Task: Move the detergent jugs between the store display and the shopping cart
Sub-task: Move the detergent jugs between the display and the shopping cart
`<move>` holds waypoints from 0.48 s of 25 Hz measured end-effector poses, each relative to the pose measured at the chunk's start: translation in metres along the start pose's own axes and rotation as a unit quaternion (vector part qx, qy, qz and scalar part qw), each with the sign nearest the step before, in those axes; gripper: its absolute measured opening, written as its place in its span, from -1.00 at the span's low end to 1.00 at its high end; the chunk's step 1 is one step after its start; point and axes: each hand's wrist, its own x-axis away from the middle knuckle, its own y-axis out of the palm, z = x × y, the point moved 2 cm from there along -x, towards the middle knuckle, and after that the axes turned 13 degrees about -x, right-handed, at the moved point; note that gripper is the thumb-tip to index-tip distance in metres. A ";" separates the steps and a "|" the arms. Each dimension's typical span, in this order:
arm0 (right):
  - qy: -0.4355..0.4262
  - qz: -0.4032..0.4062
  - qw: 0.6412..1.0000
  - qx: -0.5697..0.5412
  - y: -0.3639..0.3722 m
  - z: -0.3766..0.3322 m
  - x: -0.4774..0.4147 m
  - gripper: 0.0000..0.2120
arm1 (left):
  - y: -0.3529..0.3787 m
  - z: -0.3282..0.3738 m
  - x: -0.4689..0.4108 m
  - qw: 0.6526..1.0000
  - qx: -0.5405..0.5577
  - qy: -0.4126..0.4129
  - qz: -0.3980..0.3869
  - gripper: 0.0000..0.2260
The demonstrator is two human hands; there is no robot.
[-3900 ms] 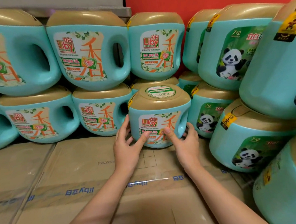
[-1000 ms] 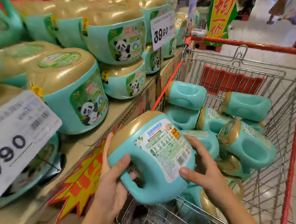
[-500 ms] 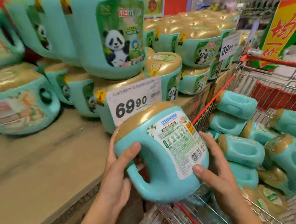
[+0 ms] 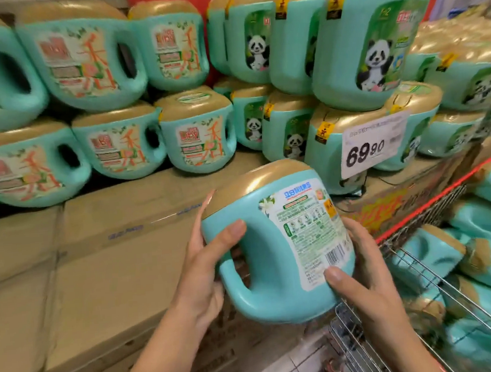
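Nearest, both hands hold one teal jug [image 4: 262, 271] in the air, over the gap between the cardboard boxes [image 4: 112, 253] and the near corner of the shopping cart [image 4: 419, 275]. The left hand [image 4: 203, 270] has its grip clamped on the handle side, thumb across the front and fingers behind. The right hand [image 4: 367, 282] is clamped on the opposite side, thumb on the lower corner of the back label. The jug's long axis is near upright, with the gold cap up and leaning a little left. Its handle loop points to the person's left and the printed label faces the camera.

To the right, more teal jugs [image 4: 487, 218] lie on their sides in the cart. Beyond, display jugs [image 4: 194, 137] stand stacked in two tiers on the boxes, with a 69.90 price tag [image 4: 372, 145] in front of the panda-labelled ones.
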 end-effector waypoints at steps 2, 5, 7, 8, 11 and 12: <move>0.000 -0.057 0.998 0.001 0.024 0.003 -0.021 -0.24 | -0.023 0.021 -0.003 0.998 -0.020 0.052 0.017 -0.07; 0.026 -0.142 0.989 -0.010 0.055 0.015 -0.063 -0.19 | -0.053 0.051 -0.012 0.987 -0.060 0.139 0.044 -0.08; 0.045 -0.180 0.983 -0.013 0.078 0.030 -0.091 -0.13 | -0.073 0.063 -0.019 0.977 -0.096 0.187 0.047 -0.13; 0.056 -0.188 0.980 -0.022 0.088 0.039 -0.101 -0.11 | -0.081 0.066 -0.021 0.973 -0.109 0.198 0.046 -0.15; 0.075 -0.207 0.975 -0.033 0.110 0.062 -0.116 0.02 | -0.103 0.065 -0.025 0.972 -0.114 0.203 0.043 -0.12; 0.078 -0.214 0.973 -0.031 0.113 0.068 -0.117 0.05 | -0.108 0.062 -0.025 0.973 -0.110 0.201 0.042 -0.10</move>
